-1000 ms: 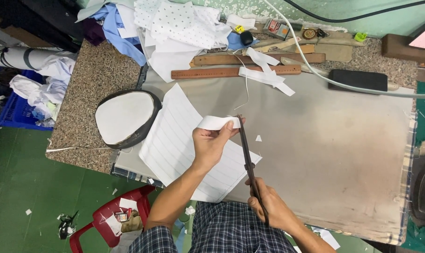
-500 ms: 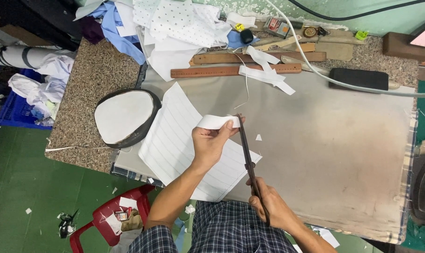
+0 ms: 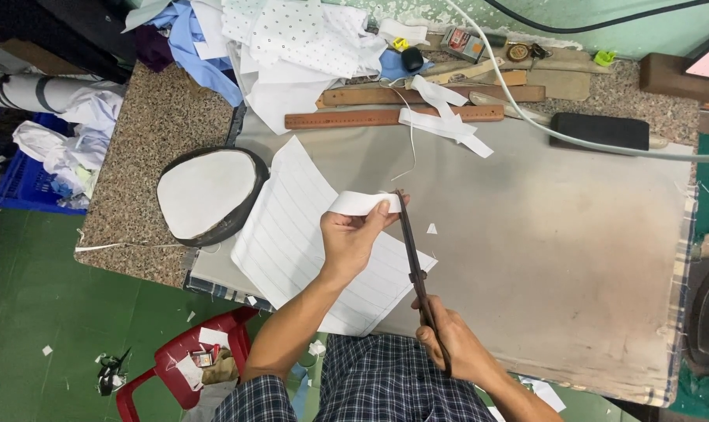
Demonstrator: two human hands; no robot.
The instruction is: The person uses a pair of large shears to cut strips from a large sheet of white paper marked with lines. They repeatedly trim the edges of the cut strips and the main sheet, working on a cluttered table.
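Both hands are busy above the padded grey work surface [image 3: 573, 258]. Left hand [image 3: 353, 238] pinches a small white strip of fabric [image 3: 362, 203] between thumb and fingers, holding it up over a large white lined sheet [image 3: 292, 234] that lies on the surface. Right hand [image 3: 452, 348] is wrapped around the handles of long dark scissors [image 3: 413, 258], whose blades look nearly closed, tip touching the strip's right end. Beside the sheet lies 1 oval white pad [image 3: 206, 191]; a wooden ruler [image 3: 385, 117] sits further back.
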